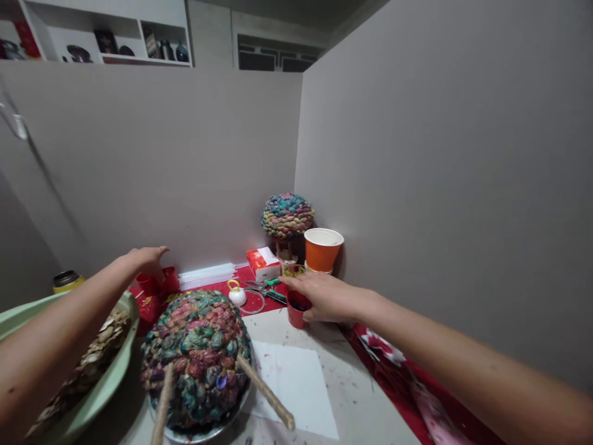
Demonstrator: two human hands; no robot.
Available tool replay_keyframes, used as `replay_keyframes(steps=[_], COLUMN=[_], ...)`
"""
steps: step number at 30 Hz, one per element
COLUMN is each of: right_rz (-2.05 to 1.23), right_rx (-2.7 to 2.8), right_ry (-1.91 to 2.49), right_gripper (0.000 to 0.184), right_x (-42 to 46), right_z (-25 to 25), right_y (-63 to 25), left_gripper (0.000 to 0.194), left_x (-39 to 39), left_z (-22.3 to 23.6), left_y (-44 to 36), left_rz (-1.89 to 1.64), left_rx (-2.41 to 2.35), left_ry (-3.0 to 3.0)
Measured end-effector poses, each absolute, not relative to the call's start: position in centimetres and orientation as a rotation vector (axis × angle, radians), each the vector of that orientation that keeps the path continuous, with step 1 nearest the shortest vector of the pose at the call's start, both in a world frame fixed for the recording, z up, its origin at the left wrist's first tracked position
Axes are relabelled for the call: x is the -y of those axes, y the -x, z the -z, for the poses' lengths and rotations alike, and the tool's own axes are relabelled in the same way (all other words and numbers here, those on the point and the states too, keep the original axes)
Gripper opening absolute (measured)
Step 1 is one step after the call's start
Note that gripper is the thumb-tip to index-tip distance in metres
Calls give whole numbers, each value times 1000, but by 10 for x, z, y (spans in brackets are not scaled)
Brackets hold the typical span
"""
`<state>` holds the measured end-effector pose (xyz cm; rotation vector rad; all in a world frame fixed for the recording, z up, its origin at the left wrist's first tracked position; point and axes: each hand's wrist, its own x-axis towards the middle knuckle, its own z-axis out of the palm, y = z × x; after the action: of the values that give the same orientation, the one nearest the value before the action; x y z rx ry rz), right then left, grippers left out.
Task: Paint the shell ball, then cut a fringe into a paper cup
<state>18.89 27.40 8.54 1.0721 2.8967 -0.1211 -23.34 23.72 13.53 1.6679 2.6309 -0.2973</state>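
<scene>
the right hand (327, 296) is laid over a small red cup (296, 309), fingers loosely curled about its rim, on the table (361, 395). the left hand (148, 258) is stretched flat, holding nothing, above red cups (160, 283) by the back wall. the multicoloured shell-covered dome (197, 355) looks fully covered; two sticks (266, 392) are leant against it unfixed.

Right hand (324, 296) rests over a small red cup (296, 311) near the table's (361, 402) far right corner; left hand (148, 256) touches red cups (160, 283) by the far edge (a multicoloured dome (197, 352) sits between them).
</scene>
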Motion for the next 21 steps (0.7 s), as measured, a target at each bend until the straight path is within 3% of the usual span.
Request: replay_keyframes(steps=[8, 10, 12, 14, 17, 21], right_rz=[306, 229, 184, 218, 320, 550], right_rx=[-3163, -3257, -3354, -3414, -3459, -3518], right_ry=[-1135, -1127, -1089, -1043, -1046, -880], right_gripper=[84, 83, 81, 82, 84, 83], right_x=[-289, -289, -283, -274, -257, -243], right_z=[-110, -125, -142, -158, -177, -186], right_y=[-191, -180, -164, -144, -113, -79], left_gripper=[47, 61, 91, 107, 120, 120], left_x=[-205, -198, -191, -185, -176, -164], left_z=[-167, -175, -179, -181, -179, -177], left_y=[218, 203, 183, 160, 132, 118], left_rz=[-303, -492, -661, -780, -913, -1053], left_rx=[-2401, -2275, -2094, -1891, -1630, -1428], left_ry=[-1767, -1818, -1887, -1948, -2004, -2020])
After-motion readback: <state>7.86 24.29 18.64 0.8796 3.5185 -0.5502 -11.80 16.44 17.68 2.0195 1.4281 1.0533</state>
